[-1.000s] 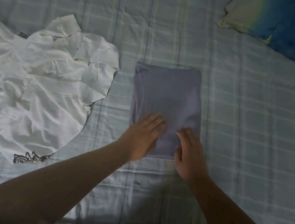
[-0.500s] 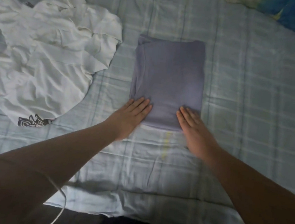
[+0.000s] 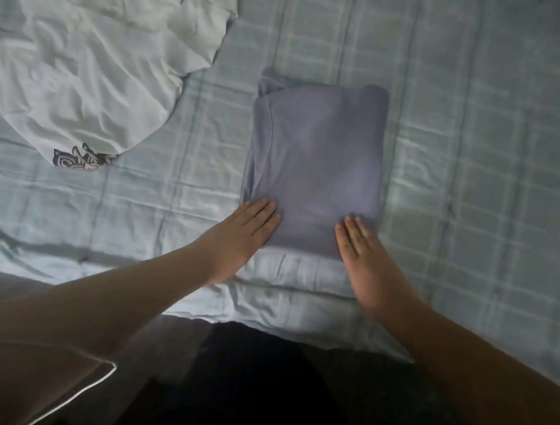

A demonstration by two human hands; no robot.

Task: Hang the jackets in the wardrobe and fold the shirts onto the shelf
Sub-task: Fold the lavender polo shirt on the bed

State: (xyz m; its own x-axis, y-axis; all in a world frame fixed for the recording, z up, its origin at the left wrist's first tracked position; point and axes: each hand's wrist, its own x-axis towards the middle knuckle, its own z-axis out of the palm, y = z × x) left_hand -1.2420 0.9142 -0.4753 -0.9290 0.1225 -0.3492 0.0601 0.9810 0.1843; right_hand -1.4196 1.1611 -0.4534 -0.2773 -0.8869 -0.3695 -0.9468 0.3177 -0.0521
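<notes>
L hand [image 3: 245,240] & R hand [image 3: 366,260] slid back to near corners of purple shirt [image 3: 317,154]; R fingers uncurled, now flat.

A folded shirt [image 3: 314,168] lies mid-frame on the bed [image 3: 479,162]; a crumpled shirt [image 3: 92,60] lies upper left, well apart.

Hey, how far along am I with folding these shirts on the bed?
Done: the purple shirt is folded into a rectangle on the checked bedsheet. In hand: the left hand and right hand press flat on its near corners. Left: the white shirt lies crumpled to its left, unfolded. No shelf, wardrobe or jackets show, so shelving is not yet done.
</notes>
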